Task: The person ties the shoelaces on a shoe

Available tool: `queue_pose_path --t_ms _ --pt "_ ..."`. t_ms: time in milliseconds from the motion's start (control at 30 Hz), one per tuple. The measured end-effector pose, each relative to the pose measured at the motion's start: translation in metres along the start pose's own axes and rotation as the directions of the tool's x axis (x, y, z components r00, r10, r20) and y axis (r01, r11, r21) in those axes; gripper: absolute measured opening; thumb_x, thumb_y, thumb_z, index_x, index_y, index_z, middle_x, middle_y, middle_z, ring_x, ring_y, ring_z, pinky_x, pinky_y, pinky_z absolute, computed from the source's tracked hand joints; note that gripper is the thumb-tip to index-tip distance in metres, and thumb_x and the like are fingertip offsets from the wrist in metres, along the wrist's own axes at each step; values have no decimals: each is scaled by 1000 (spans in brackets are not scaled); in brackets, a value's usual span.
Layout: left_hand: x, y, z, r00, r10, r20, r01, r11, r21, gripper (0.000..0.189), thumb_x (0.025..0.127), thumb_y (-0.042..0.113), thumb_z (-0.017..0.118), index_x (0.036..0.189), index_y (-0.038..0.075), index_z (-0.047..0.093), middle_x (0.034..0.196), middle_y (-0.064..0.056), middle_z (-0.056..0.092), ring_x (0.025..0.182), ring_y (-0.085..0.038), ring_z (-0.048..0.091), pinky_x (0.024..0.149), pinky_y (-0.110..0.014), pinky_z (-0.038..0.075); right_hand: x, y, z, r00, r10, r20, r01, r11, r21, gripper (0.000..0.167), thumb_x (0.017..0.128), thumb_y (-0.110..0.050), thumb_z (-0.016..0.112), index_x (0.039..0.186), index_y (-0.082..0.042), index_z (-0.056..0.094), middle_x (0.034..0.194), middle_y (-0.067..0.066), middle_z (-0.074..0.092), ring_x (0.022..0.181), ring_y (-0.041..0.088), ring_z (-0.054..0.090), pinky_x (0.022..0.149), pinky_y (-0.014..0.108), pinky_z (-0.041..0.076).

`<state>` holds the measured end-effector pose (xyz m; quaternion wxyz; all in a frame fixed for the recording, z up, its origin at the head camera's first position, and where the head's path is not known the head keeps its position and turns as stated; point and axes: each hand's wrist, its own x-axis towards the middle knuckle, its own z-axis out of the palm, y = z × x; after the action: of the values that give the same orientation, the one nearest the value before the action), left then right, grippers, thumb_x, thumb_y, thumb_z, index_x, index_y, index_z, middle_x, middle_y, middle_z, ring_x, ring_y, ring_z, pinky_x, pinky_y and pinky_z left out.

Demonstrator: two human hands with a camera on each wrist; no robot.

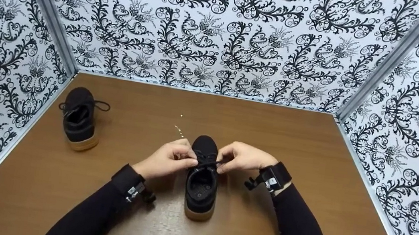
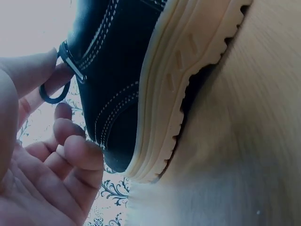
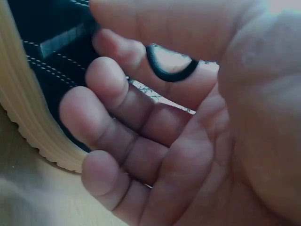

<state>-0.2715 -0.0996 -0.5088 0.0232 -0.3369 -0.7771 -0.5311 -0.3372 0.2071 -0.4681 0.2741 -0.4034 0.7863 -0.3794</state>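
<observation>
A black shoe (image 1: 199,206) with a tan gum sole (image 2: 157,99) stands on the table, its toe pointing away from me. My left hand (image 1: 167,159) is at the left of its laces, thumb and index finger pinching the black shoelace (image 2: 56,100), which hangs in a small loop below the fingertips. From the other side, my right hand (image 1: 245,157) pinches the lace near the tongue; a curved piece of shoelace (image 3: 171,78) shows between thumb and fingers in the right wrist view. The other fingers of both hands curl loosely beside the shoe. The lace crossing is partly hidden by fingertips.
A matching black shoe (image 1: 79,118) stands at the back left, its lace ends sticking out to the sides. Small pale flecks (image 1: 179,130) mark the brown table (image 1: 292,132) beyond my left hand. Patterned wall panels (image 1: 220,34) enclose the back and both sides.
</observation>
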Motion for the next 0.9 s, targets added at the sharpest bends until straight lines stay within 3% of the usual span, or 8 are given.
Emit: queue_pose_path --t_ms 233,367,533,733,900 --pt "0 3 4 999 28 -26 -28 999 -20 8 99 3 82 102 9 85 94 -3 60 86 -13 52 74 -25 44 1 -3 3 1000 -7 -6 7 999 -46 8 93 -19 88 95 -13 83 89 -9 75 82 9 64 75 25 53" --pt "-1 0 3 999 36 -13 -37 999 -26 5 101 7 82 100 11 84 96 -5 61 90 -14 52 76 -25 45 -1 -3 2 1000 20 -9 -21 993 -119 3 90 -16 82 89 -15 80 80 -13 67 74 8 58 67 24 47" --pt "-3 -5 0 998 58 5 -57 997 -42 5 103 11 80 100 12 83 98 -7 63 92 -16 53 77 -26 44 -2 0 0 997 69 -28 -73 978 -196 10 86 -13 81 82 -20 74 75 -15 61 69 7 53 62 24 43" --pt "-2 -1 1 1000 24 4 -24 1000 -19 4 105 16 79 102 14 83 94 1 59 90 -14 53 76 -27 44 -4 -2 -4 997 66 -31 -69 991 -117 15 88 -20 91 91 -17 76 83 -10 69 76 10 61 69 27 49" --pt "-1 5 4 1000 21 -9 -21 999 30 6 105 20 80 100 16 81 91 6 58 86 -13 55 75 -28 46 -9 -4 -10 997 -42 -57 42 999 -16 29 87 -22 97 101 -16 73 92 -3 70 85 15 63 77 29 52"
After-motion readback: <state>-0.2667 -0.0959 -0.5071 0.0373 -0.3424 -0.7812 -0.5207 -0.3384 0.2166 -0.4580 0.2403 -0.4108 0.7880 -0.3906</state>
